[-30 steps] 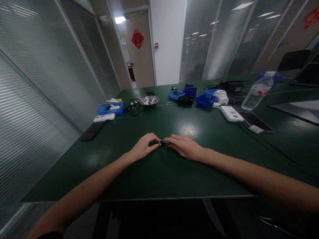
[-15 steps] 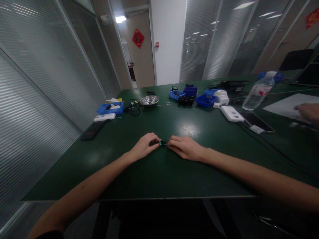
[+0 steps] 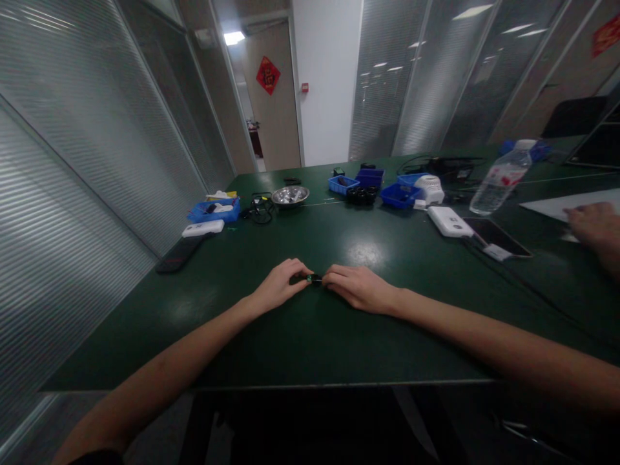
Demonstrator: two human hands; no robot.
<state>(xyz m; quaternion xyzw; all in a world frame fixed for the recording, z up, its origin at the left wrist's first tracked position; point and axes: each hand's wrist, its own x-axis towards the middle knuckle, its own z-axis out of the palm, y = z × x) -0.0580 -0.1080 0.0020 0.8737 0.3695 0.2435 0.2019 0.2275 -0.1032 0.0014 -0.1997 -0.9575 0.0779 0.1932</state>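
Over the near middle of the green table [image 3: 271,349], my left hand [image 3: 278,285] pinches a small green and black part [image 3: 314,279] between thumb and fingertips. From the other side, my right hand [image 3: 361,289] comes up to the same part with its fingertips pressed together. A thin pale sliver shows between those fingertips and the part, but what my right fingers hold is too small and hidden to name. Both forearms reach in from the table's front edge.
A metal bowl [image 3: 289,196] with small items stands beyond my hands. Blue trays [image 3: 213,211] and a black phone-like slab [image 3: 180,254] lie left. On the right are a white power bank [image 3: 449,222], a cable, a water bottle [image 3: 501,181] and another person's hand [image 3: 598,229].
My right fingertips have moved slightly left, closer to the small part. My left hand stays put. At the right, the other person's hand has shifted over the white sheet.
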